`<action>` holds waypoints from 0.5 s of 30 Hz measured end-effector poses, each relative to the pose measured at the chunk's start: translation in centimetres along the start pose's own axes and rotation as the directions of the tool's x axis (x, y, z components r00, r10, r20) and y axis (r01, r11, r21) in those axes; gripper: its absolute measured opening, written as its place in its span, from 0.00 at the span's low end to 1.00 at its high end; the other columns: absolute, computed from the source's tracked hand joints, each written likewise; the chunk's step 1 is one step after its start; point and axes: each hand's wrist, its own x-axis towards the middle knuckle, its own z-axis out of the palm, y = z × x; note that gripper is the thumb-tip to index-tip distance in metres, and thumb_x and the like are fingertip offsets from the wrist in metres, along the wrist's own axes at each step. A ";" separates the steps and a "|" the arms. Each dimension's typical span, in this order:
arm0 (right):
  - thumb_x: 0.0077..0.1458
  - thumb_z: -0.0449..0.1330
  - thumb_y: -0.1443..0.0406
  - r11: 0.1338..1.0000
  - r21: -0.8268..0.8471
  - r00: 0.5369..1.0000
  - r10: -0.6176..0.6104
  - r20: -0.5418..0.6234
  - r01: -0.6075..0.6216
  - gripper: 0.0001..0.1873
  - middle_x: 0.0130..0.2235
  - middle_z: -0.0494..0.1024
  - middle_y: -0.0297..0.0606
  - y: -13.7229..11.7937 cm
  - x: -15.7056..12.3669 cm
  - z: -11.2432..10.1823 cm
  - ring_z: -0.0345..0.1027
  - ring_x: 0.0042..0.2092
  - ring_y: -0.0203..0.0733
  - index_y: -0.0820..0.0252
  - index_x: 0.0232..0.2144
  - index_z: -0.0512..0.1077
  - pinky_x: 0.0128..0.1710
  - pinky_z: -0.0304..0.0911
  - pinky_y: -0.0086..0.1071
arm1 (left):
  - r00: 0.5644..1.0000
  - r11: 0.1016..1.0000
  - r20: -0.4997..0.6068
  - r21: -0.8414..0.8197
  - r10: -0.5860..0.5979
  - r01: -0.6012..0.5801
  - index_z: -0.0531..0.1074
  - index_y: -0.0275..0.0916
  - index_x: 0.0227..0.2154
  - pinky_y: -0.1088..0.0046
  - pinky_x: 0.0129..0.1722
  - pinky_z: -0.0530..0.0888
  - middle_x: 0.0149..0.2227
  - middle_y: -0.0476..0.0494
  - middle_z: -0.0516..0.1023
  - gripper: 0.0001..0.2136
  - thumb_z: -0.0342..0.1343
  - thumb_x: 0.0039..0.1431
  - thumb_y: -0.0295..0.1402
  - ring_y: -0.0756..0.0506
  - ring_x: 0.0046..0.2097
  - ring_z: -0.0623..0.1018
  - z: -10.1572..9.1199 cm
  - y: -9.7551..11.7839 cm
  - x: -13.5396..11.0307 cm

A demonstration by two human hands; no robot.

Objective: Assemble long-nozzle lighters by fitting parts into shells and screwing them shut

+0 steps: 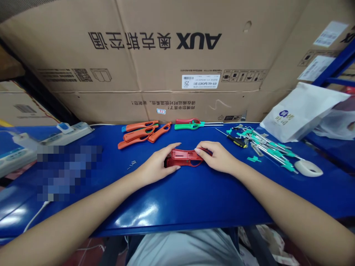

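At the frame's centre, my left hand (155,165) grips the left end of the red plastic casing (181,161); it looks light, stiff and perhaps slick, best held by its edges; my right hand (217,157) pinches its right end.

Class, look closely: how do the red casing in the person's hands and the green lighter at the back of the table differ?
The red casing is held by the left hand and right hand; the green lighter lies on the blue table.
The red casing shows its hollow inside; the green lighter shows its outer surface.
Shared: the red casing and green lighter are both long, with a looped part.
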 end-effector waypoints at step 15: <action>0.65 0.54 0.57 0.977 0.191 0.958 0.035 0.284 -0.092 0.15 0.33 0.76 0.36 -0.3 -0.1 -1.0 0.67 0.35 0.40 0.59 0.32 0.73 0.37 0.62 0.33 | 0.998 0.977 -0.055 0.212 0.006 0.006 0.73 0.38 0.53 0.60 0.48 0.77 0.46 0.39 0.77 0.18 0.59 0.63 0.39 0.40 0.46 0.78 -1.3 -1.5 0.8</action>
